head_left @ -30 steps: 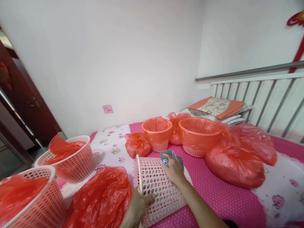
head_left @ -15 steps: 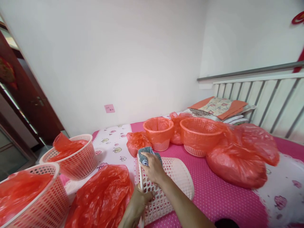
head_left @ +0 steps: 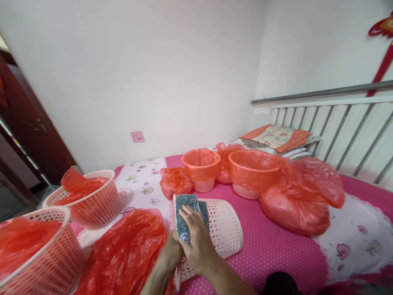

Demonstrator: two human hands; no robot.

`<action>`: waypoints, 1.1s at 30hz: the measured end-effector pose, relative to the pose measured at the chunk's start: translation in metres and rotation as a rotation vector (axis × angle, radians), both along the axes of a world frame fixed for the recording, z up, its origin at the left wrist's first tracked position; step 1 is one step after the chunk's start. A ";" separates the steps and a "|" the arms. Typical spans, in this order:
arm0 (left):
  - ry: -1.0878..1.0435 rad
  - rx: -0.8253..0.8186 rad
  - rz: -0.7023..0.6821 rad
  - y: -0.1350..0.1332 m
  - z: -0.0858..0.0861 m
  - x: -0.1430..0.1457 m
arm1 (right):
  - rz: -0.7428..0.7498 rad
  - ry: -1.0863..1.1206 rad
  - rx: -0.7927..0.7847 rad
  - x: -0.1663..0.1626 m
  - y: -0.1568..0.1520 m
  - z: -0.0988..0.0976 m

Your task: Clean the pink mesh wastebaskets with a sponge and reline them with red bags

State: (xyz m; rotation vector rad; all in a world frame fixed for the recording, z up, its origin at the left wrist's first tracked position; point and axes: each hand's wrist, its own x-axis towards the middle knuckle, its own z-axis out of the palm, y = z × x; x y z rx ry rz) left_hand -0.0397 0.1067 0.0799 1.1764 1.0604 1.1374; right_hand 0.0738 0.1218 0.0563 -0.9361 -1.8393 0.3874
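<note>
A pale pink mesh basket (head_left: pixel 222 225) lies on its side on the bed, rim toward the left. My right hand (head_left: pixel 196 241) presses a grey cloth (head_left: pixel 184 209) flat against the basket's wall near the rim, fingers laid over the cloth. My left hand (head_left: pixel 170 256) grips the basket's rim from below and is partly hidden behind the right hand. A large red plastic bag (head_left: pixel 129 254) lies just left of the basket.
Two pale baskets (head_left: pixel 92 207) with red bags inside stand at the left. Two orange-lined baskets (head_left: pixel 253 174) and more red bags (head_left: pixel 296 205) sit further back. Folded bedding (head_left: pixel 276 137) lies by the slatted headboard (head_left: pixel 344 131). A dark door (head_left: pixel 27 135) is at the left.
My right hand slid the grey cloth from the basket's far side back to its rim end. The left hand has kept its hold on the rim.
</note>
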 end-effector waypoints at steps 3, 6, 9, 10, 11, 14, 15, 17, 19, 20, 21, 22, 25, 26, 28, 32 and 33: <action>-0.025 -0.025 -0.056 -0.003 0.004 -0.003 | 0.023 -0.024 0.012 0.008 -0.018 -0.005; -0.122 -0.044 -0.095 -0.004 0.001 -0.004 | 0.042 -0.060 0.042 0.015 -0.029 -0.010; -0.179 -0.072 -0.080 -0.005 0.001 -0.002 | 0.063 -0.114 0.077 0.024 -0.032 -0.014; -0.183 -0.077 -0.074 -0.005 0.002 -0.001 | 0.064 -0.138 0.087 0.027 -0.032 -0.014; -0.185 -0.083 -0.069 -0.006 0.004 0.000 | 0.061 -0.164 0.097 0.031 -0.031 -0.015; -0.211 -0.126 -0.068 -0.008 0.009 0.001 | -0.004 -0.212 0.124 0.046 -0.024 -0.021; -0.216 -0.144 -0.070 -0.008 0.009 0.000 | -0.045 -0.217 0.132 0.052 -0.019 -0.024; -0.214 -0.166 -0.072 -0.007 0.007 -0.003 | -0.163 -0.218 0.131 0.070 -0.007 -0.034; -0.185 -0.167 -0.065 -0.005 0.002 -0.008 | -0.317 -0.224 0.096 0.094 0.010 -0.045; -0.161 -0.162 -0.063 -0.004 0.000 -0.011 | -0.401 -0.224 0.057 0.108 0.018 -0.050; -0.136 -0.159 -0.067 -0.003 0.000 -0.014 | -0.476 -0.207 0.018 0.121 0.026 -0.055; -0.114 -0.157 -0.077 -0.002 0.001 -0.018 | -0.530 -0.168 -0.026 0.134 0.033 -0.059; -0.116 -0.120 -0.104 0.002 0.014 -0.027 | -0.545 0.023 -0.181 0.158 0.043 -0.067; -0.154 -0.102 -0.091 0.004 0.020 -0.029 | -0.520 0.096 -0.234 0.161 0.044 -0.068; -0.239 -0.087 -0.024 0.009 0.030 -0.032 | -0.474 0.228 -0.317 0.160 0.041 -0.068; -0.203 -0.121 0.165 0.019 0.031 -0.025 | -0.401 0.387 -0.370 0.153 0.035 -0.060; -0.169 -0.096 0.209 0.020 0.028 -0.021 | -0.382 0.413 -0.375 0.153 0.034 -0.057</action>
